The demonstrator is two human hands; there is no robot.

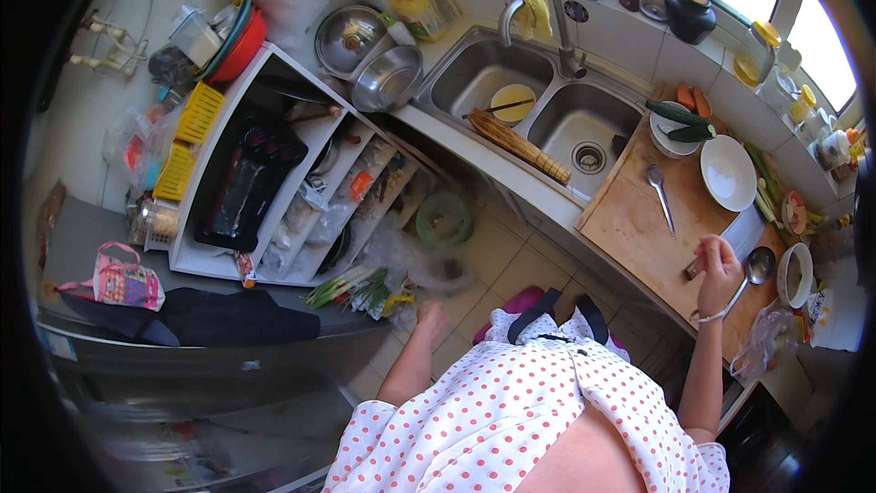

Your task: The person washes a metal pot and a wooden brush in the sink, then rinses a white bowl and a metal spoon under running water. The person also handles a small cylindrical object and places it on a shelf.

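My right hand (718,274) is raised over the wooden cutting board (616,212), fingers curled, just left of a metal ladle (759,265); whether it grips anything is unclear. Beside its fingertips lies a cleaver (746,229), partly hidden. My left hand (431,318) hangs loosely curled over the floor, near green onions (369,293); its fingers are not clearly seen. A metal spoon (661,198) lies on the board. Behind it, dark green cucumbers (677,115) rest on a white bowl (667,140), beside an empty white bowl (728,172) and cut carrot pieces (692,98).
A double steel sink (472,82) holds a yellow bowl (513,103) with chopsticks; a straw whisk (520,147) spans its front. Steel basins (387,79) stand left of it. A white shelf unit (195,219) and a green bin (443,219) are at the left. Jars line the windowsill.
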